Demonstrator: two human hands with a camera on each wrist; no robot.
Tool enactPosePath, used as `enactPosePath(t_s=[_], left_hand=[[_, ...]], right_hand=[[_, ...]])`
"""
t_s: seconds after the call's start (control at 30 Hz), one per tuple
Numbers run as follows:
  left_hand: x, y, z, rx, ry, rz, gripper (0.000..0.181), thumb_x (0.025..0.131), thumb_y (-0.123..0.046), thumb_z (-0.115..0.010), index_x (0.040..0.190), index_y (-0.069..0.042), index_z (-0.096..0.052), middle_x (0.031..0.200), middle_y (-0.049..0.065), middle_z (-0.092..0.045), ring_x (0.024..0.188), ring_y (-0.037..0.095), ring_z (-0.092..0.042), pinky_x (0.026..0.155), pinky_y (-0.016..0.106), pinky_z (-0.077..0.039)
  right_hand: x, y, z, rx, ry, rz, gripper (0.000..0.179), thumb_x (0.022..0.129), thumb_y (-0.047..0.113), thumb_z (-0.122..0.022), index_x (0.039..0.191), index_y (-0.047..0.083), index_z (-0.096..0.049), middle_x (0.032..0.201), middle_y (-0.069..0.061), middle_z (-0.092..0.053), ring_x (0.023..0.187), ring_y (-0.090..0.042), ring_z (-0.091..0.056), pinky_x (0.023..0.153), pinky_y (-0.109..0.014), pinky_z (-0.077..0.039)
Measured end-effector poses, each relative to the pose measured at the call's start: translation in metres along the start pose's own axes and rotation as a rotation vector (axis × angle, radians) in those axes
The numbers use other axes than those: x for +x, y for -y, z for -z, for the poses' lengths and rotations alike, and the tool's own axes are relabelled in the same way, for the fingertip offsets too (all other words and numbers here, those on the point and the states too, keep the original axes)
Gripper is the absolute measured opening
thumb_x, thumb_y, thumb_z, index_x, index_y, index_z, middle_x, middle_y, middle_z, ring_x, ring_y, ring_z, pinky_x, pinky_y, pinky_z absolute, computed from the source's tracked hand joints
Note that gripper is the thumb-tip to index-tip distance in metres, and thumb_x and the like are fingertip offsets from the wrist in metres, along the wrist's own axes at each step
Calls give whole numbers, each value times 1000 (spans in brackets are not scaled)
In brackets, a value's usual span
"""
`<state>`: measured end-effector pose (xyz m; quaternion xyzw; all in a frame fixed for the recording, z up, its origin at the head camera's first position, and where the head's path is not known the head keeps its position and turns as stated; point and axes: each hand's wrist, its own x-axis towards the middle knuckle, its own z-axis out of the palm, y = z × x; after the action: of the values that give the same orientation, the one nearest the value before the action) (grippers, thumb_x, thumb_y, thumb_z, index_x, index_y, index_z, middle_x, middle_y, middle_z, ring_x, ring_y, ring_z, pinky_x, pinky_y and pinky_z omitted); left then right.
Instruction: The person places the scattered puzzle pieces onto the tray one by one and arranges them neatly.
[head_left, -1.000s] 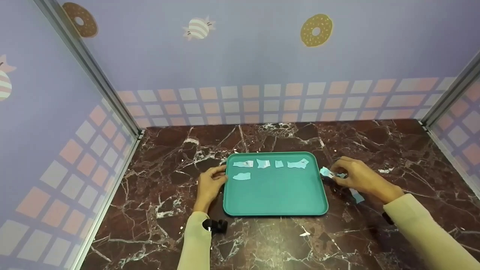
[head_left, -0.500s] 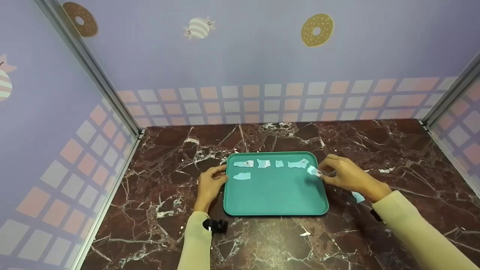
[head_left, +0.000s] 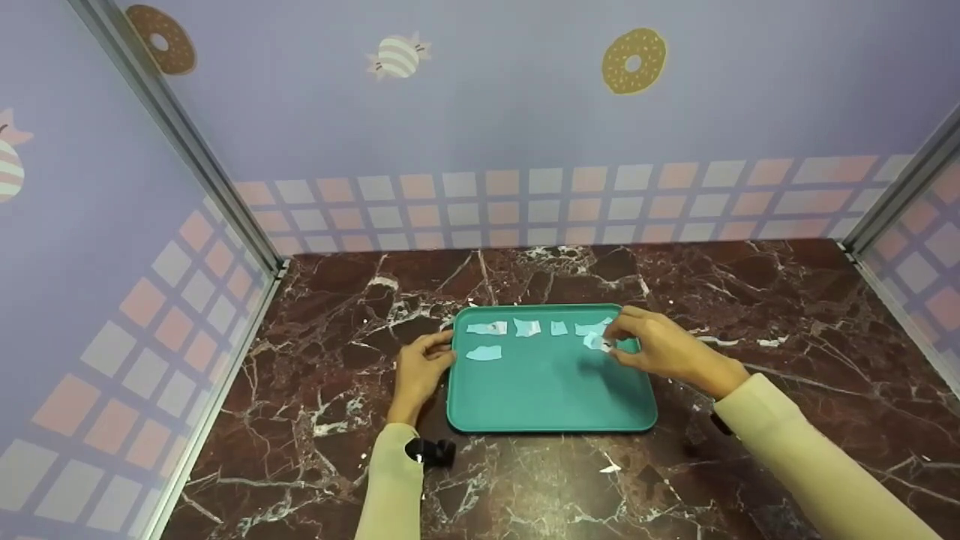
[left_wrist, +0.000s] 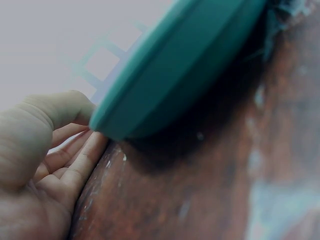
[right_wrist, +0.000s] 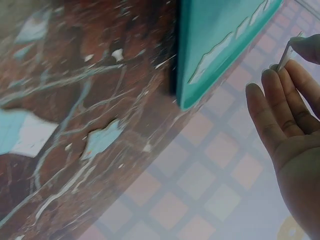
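My right hand pinches a torn light-blue paper piece over the back right part of a green tray. In the right wrist view, this paper scrap stands edge-on between thumb and fingertips. On the tray lies a back row of several torn pieces, including a small one, and the rightmost is partly hidden by the held scrap. A single scrap lies below the row's left end. My left hand holds the tray's left edge, thumb and fingertips at the rim.
On the marbled table, a blue scrap and a blue-and-white scrap show in the right wrist view, beside the tray. A small white fragment is in front of the tray. Patterned walls enclose the back and sides.
The right hand has carried the pinched paper piece leftward from the table beside the tray, across the right rim and over the tray. The left hand and tray have stayed put.
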<state>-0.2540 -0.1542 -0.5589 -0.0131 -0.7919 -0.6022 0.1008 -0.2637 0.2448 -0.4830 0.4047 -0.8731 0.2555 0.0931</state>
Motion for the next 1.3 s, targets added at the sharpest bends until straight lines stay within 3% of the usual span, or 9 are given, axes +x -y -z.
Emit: enactPosePath(t_s=[0.3,0.5,0.93,1.17,1.3], left_hand=[[1,2,-1,1,-4,-11,33,89,6,-77,121,7,-77,112,18,-74,98,31,-75,82,30,-62],[0,2,0,-20,-6,-2,33,89,6,-76,122,6,-77,113,20,-74,100,33,-74,83,28,-61],[-1,-2,-1,-36,-8,8,33,88,6,-77,122,8,-76,116,22,-73,102,36,-74,83,28,-61],[-14,-42,1,-49,-12,2,33,88,15,-71,121,19,-70,116,36,-68,104,49,-71,77,19,-58],[-8,-28,-2,-54,-12,19,33,88,15,-71,121,18,-71,116,36,-68,105,49,-70,77,17,-57]], right_hand=[[20,12,-11,39,43,32,18,88,0,-83,103,0,-74,102,-8,-67,93,-27,-74,83,-40,-64],[31,16,-20,60,101,6,18,91,1,-81,107,1,-73,105,-9,-66,96,-28,-72,85,-42,-63],[54,18,-38,57,160,32,15,91,0,-80,106,-1,-75,103,-11,-67,92,-29,-70,80,-42,-62],[64,18,-46,48,195,14,14,92,1,-79,105,0,-76,103,-12,-68,92,-28,-71,80,-42,-62],[68,16,-52,40,205,12,15,91,0,-79,105,-1,-76,103,-12,-68,93,-28,-71,81,-41,-62]])
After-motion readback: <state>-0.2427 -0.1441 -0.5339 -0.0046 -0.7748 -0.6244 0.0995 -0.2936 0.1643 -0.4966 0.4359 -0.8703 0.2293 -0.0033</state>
